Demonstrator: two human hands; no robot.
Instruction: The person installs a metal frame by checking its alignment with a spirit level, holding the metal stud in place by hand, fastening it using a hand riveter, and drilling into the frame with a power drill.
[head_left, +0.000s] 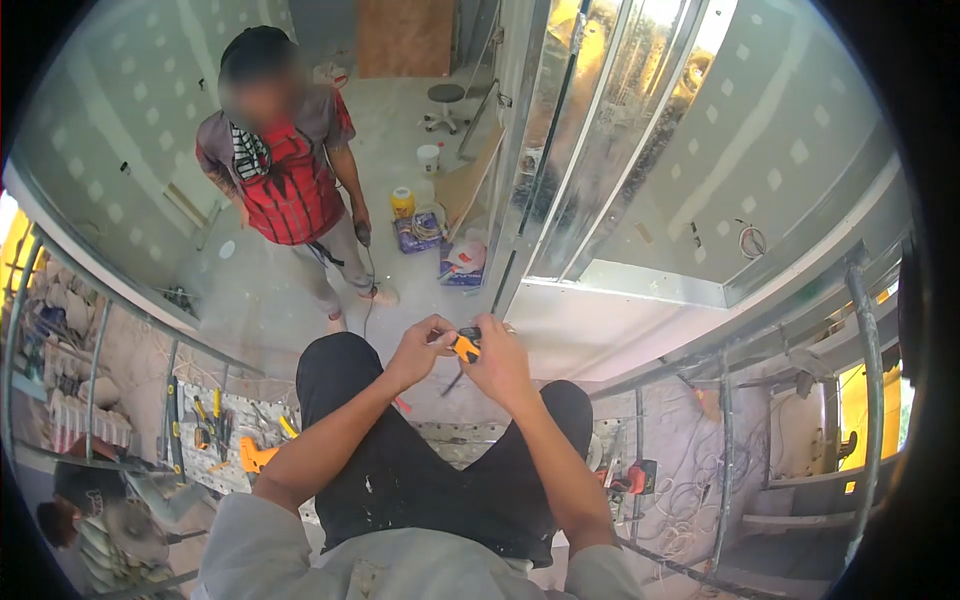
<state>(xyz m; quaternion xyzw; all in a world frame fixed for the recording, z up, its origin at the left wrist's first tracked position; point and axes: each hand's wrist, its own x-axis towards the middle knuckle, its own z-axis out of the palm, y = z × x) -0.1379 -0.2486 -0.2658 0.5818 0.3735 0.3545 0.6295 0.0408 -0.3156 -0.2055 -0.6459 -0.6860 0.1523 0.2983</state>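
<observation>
Between my raised hands, above my knees, is a small yellow-and-black tape measure (466,347). My left hand (418,352) pinches its left side with thumb and fingertips. From the other side, my right hand (497,362) has its fingers closed around the dark upper part. My fingers cover some of the case. Below my hands, a work platform (455,440) with a perforated surface shows between my dark trousers. A yellow power tool (256,455) lies on the platform to my left, beside several hand tools (215,425).
A person in a red-and-grey shirt (290,190) stands ahead, holding a corded tool (363,235). Metal scaffold rails (725,460) flank me. Wall studs (610,130) rise ahead right. A red-and-black tool (637,478) is at right. Another person (90,495) is below left.
</observation>
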